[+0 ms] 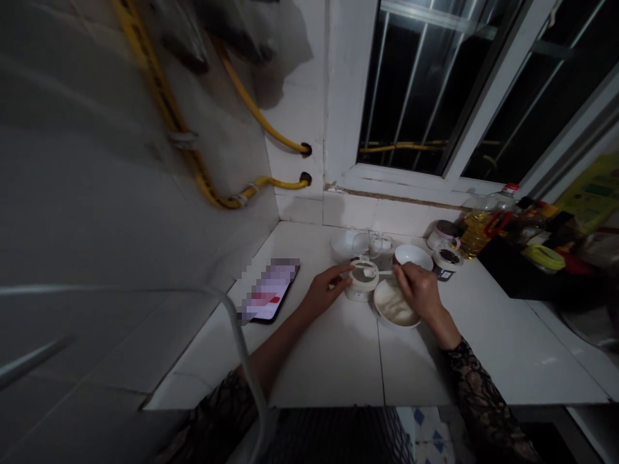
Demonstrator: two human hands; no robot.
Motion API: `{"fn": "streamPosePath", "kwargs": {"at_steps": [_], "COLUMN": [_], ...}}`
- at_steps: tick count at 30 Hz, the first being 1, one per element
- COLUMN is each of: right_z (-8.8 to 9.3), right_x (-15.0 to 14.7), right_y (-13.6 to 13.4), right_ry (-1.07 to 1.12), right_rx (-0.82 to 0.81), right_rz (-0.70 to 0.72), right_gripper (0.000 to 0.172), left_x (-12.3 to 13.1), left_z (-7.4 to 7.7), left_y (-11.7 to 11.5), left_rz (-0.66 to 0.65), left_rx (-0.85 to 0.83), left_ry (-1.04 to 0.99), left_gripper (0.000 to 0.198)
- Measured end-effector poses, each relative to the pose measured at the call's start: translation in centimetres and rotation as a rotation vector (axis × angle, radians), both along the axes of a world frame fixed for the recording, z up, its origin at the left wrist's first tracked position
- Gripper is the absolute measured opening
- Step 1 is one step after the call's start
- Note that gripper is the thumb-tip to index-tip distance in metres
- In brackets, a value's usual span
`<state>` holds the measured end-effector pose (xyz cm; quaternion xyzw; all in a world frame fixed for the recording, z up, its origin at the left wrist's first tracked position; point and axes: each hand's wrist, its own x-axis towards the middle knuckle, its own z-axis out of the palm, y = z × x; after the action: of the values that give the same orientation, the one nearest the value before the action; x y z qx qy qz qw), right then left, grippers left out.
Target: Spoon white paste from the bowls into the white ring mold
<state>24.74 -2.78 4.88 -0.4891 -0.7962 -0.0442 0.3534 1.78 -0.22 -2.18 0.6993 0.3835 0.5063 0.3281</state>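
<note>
A small white jar (pixel 360 291) stands open on the tiled counter, and the fingers of my left hand (pixel 327 291) rest around its left rim. My right hand (pixel 420 290) pinches the handle of a small white spoon (pixel 370 272), whose bowl is over the jar's mouth with something white in it. Just right of the jar, partly under my right hand, is a white bowl (pixel 394 309) of pale powder. Behind it sits another bowl (pixel 416 256), white inside and red outside.
A phone (pixel 275 293) lies left of my left hand. A clear bowl (pixel 345 245) is at the back. Lidded jars (pixel 447 261), an oil bottle (pixel 478 229) and a black box (pixel 507 267) of condiments stand at the right. A pale curved bar (pixel 236 328) crosses the near left.
</note>
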Motion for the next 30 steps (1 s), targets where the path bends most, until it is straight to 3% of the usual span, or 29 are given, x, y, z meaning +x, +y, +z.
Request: {"fn": "streamPosePath", "kwargs": {"at_steps": [3, 5, 10, 15, 18, 23, 30], "right_z": [1.0, 1.6, 1.5, -0.2, -0.9, -0.8, -0.7], "right_x": [2.3, 4.0, 6.6, 4.9, 3.4, 2.4, 3.6], "right_y": [0.1, 0.1, 0.3, 0.7, 0.7, 0.4, 0.9], "right_ry": [0.195, 0.276, 0.196, 0.102, 0.077, 0.048, 0.195], "right_rx": [-0.162, -0.317, -0.567, -0.638, -0.608, -0.505, -0.558], "right_rz": [-0.065, -0.034, 0.045, 0.123, 0.092, 0.017, 0.032], "right_gripper": [0.047, 0.048, 0.043, 0.037, 0.039, 0.042, 0.048], "left_x": [0.0, 0.0, -0.1, -0.1, -0.1, -0.1, -0.1], "left_z": [0.0, -0.1, -0.2, -0.3, -0.2, -0.1, 0.0], "left_y": [0.0, 0.0, 0.1, 0.1, 0.0, 0.0, 0.0], "left_rz": [0.003, 0.003, 0.009, 0.011, 0.014, 0.009, 0.007], "left_rx": [-0.007, -0.008, -0.007, 0.001, 0.007, -0.008, -0.014], "left_ry": [0.000, 0.005, 0.018, 0.015, 0.026, 0.021, 0.011], "left_gripper": [0.035, 0.034, 0.034, 0.033, 0.032, 0.034, 0.033]}}
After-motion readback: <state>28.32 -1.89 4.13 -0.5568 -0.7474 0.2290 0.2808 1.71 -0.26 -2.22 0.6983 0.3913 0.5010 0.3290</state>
